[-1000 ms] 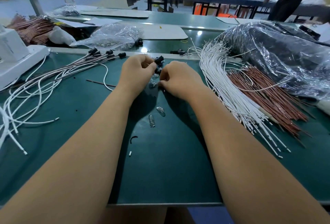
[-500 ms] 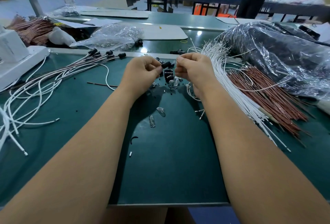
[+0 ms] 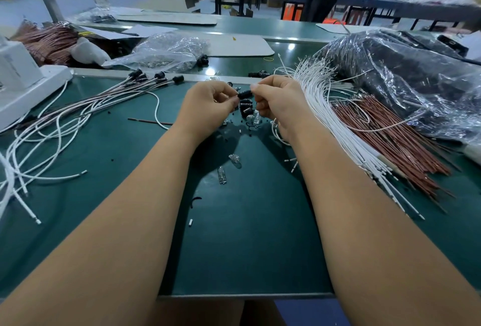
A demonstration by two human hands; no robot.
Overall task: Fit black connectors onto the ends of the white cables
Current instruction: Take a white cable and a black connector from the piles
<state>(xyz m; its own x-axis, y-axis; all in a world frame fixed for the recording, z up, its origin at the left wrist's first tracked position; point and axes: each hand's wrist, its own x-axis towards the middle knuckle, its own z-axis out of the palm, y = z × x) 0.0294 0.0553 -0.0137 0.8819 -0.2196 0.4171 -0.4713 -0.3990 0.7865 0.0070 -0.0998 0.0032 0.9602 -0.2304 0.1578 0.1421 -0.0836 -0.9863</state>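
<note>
**Connector raised between both hands**

Both hands had lifted off the desk since a second earlier and met above the scatter of parts, and the person at the far bench had walked left. The black connector (image 3: 244,94) sat between them in mid-air, near the desk's far edge: the left hand (image 3: 210,107) pinched one end, while the right hand (image 3: 277,102) pinched at the other, with a white cable (image 3: 276,132) looping below its wrist. Whether the wire tip had entered the connector, I could not tell.

More loose connectors (image 3: 246,108) lay directly beneath, with small clear bulbs (image 3: 235,161) nearer the desk's front edge. Finished leads (image 3: 145,82) fanned toward the left corner. White cables (image 3: 328,115) waited in a bundle on the right, beside copper-coloured wires (image 3: 390,138) and a plastic bag (image 3: 406,81).

To my eye the risk lay in alignment: a tip pushed in crooked could bend or seat only partway. A slipping pinch could drop the connector among the loose ones.
</note>
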